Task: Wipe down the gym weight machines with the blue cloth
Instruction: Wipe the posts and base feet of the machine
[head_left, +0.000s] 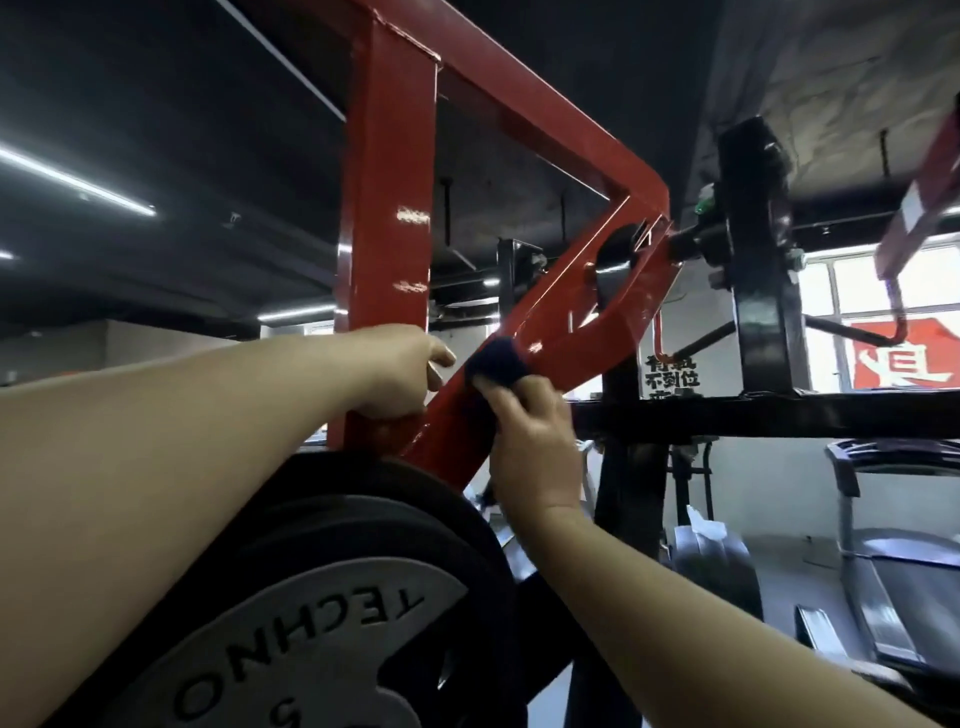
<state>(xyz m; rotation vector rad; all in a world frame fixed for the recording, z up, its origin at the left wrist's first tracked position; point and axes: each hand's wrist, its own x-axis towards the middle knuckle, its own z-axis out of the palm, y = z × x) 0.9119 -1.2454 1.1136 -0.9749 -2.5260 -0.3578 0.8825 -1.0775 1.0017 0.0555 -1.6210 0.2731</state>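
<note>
Overhead the ceiling (519, 171) is dark, crossed by long white strip lights (78, 182) on the left. To the right, bright windows (852, 283) let in daylight, one pane carrying a red sign (904, 361) with a white character. A pale wall (769, 483) runs below them. A grey treadmill (883, 561) stands in the right corner on a light floor (784, 551).

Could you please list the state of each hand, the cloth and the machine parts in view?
left hand: grips the upright red post
right hand: presses the blue cloth against the slanted red beam
blue cloth: bunched, on the beam
weight plate: mounted, below the hands
</note>
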